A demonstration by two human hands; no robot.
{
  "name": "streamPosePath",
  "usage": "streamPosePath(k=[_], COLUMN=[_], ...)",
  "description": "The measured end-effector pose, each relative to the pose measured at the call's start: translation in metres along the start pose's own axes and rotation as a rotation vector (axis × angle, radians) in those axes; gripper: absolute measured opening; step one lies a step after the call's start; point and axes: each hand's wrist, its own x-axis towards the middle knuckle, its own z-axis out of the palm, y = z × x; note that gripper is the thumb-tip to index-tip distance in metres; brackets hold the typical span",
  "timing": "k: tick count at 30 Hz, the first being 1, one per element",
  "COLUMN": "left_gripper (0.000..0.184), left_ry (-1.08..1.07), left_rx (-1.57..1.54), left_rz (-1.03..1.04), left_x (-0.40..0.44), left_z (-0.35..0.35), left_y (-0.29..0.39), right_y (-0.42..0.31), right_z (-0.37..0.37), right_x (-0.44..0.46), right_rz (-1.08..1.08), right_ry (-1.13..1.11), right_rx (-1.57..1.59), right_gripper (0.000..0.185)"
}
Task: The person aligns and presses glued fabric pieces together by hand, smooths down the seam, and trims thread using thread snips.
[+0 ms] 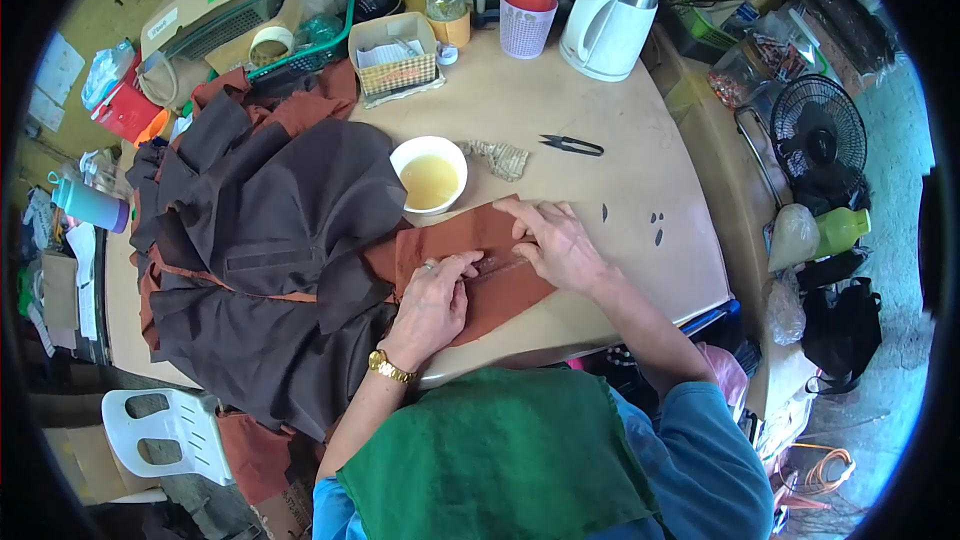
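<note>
A rust-brown fabric piece (pixel 507 298) lies across the front of the table, with a pale, shiny-looking line along its middle. My left hand (pixel 436 298) rests on it, fingers stretched towards that line. On the right of the fabric is my right hand (pixel 560 245), its fingers apart, one reaching to the far edge and others touching near the line. No object shows in either hand. A dark brown garment (pixel 270 210) with a welt-like slit is heaped to the left, joined to rust-brown cloth. Just beyond the fabric stands a white bowl (pixel 455 162) of yellowish liquid.
A crumpled cloth (pixel 500 158) and black thread snips (pixel 572 145) lie past the bowl. Small dark scraps (pixel 657 228) are at the right. Along the back stand a white kettle (pixel 610 25), a lilac cup (pixel 527 30), a jar (pixel 447 8) and a basket (pixel 393 55).
</note>
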Motion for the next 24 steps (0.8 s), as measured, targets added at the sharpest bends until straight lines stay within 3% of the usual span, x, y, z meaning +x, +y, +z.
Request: streamPosePath(k=[3,8,12,17,24], left_gripper=[0.043,0.042,0.035,0.024,0.019], left_ry=[0.013,-0.065,-0.091,-0.009,0.005], left_rx=[-0.025,-0.032,0.014,0.086,0.028], left_rz=[0.044,-0.056,-0.139,-0.079,-0.041], left_x=[0.002,0.003,-0.012,-0.021,-0.01], left_z=[0.005,-0.004,-0.018,-0.019,0.003], left_y=[-0.001,0.006,-0.007,-0.01,-0.004], right_y=[-0.011,-0.015,-0.022,-0.029,-0.036], right_z=[-0.002,-0.015,-0.019,-0.003,-0.002], right_x=[-0.005,-0.004,-0.007,-0.012,-0.004], right_rz=[-0.029,0.13,0.149,-0.001,0.064], right_ry=[0.015,-0.211,-0.227,-0.171,-0.28], right_rx=[0.057,0.357,0.365,0.108,0.187], right_gripper=[0.067,0.07,0.072,0.074,0.074])
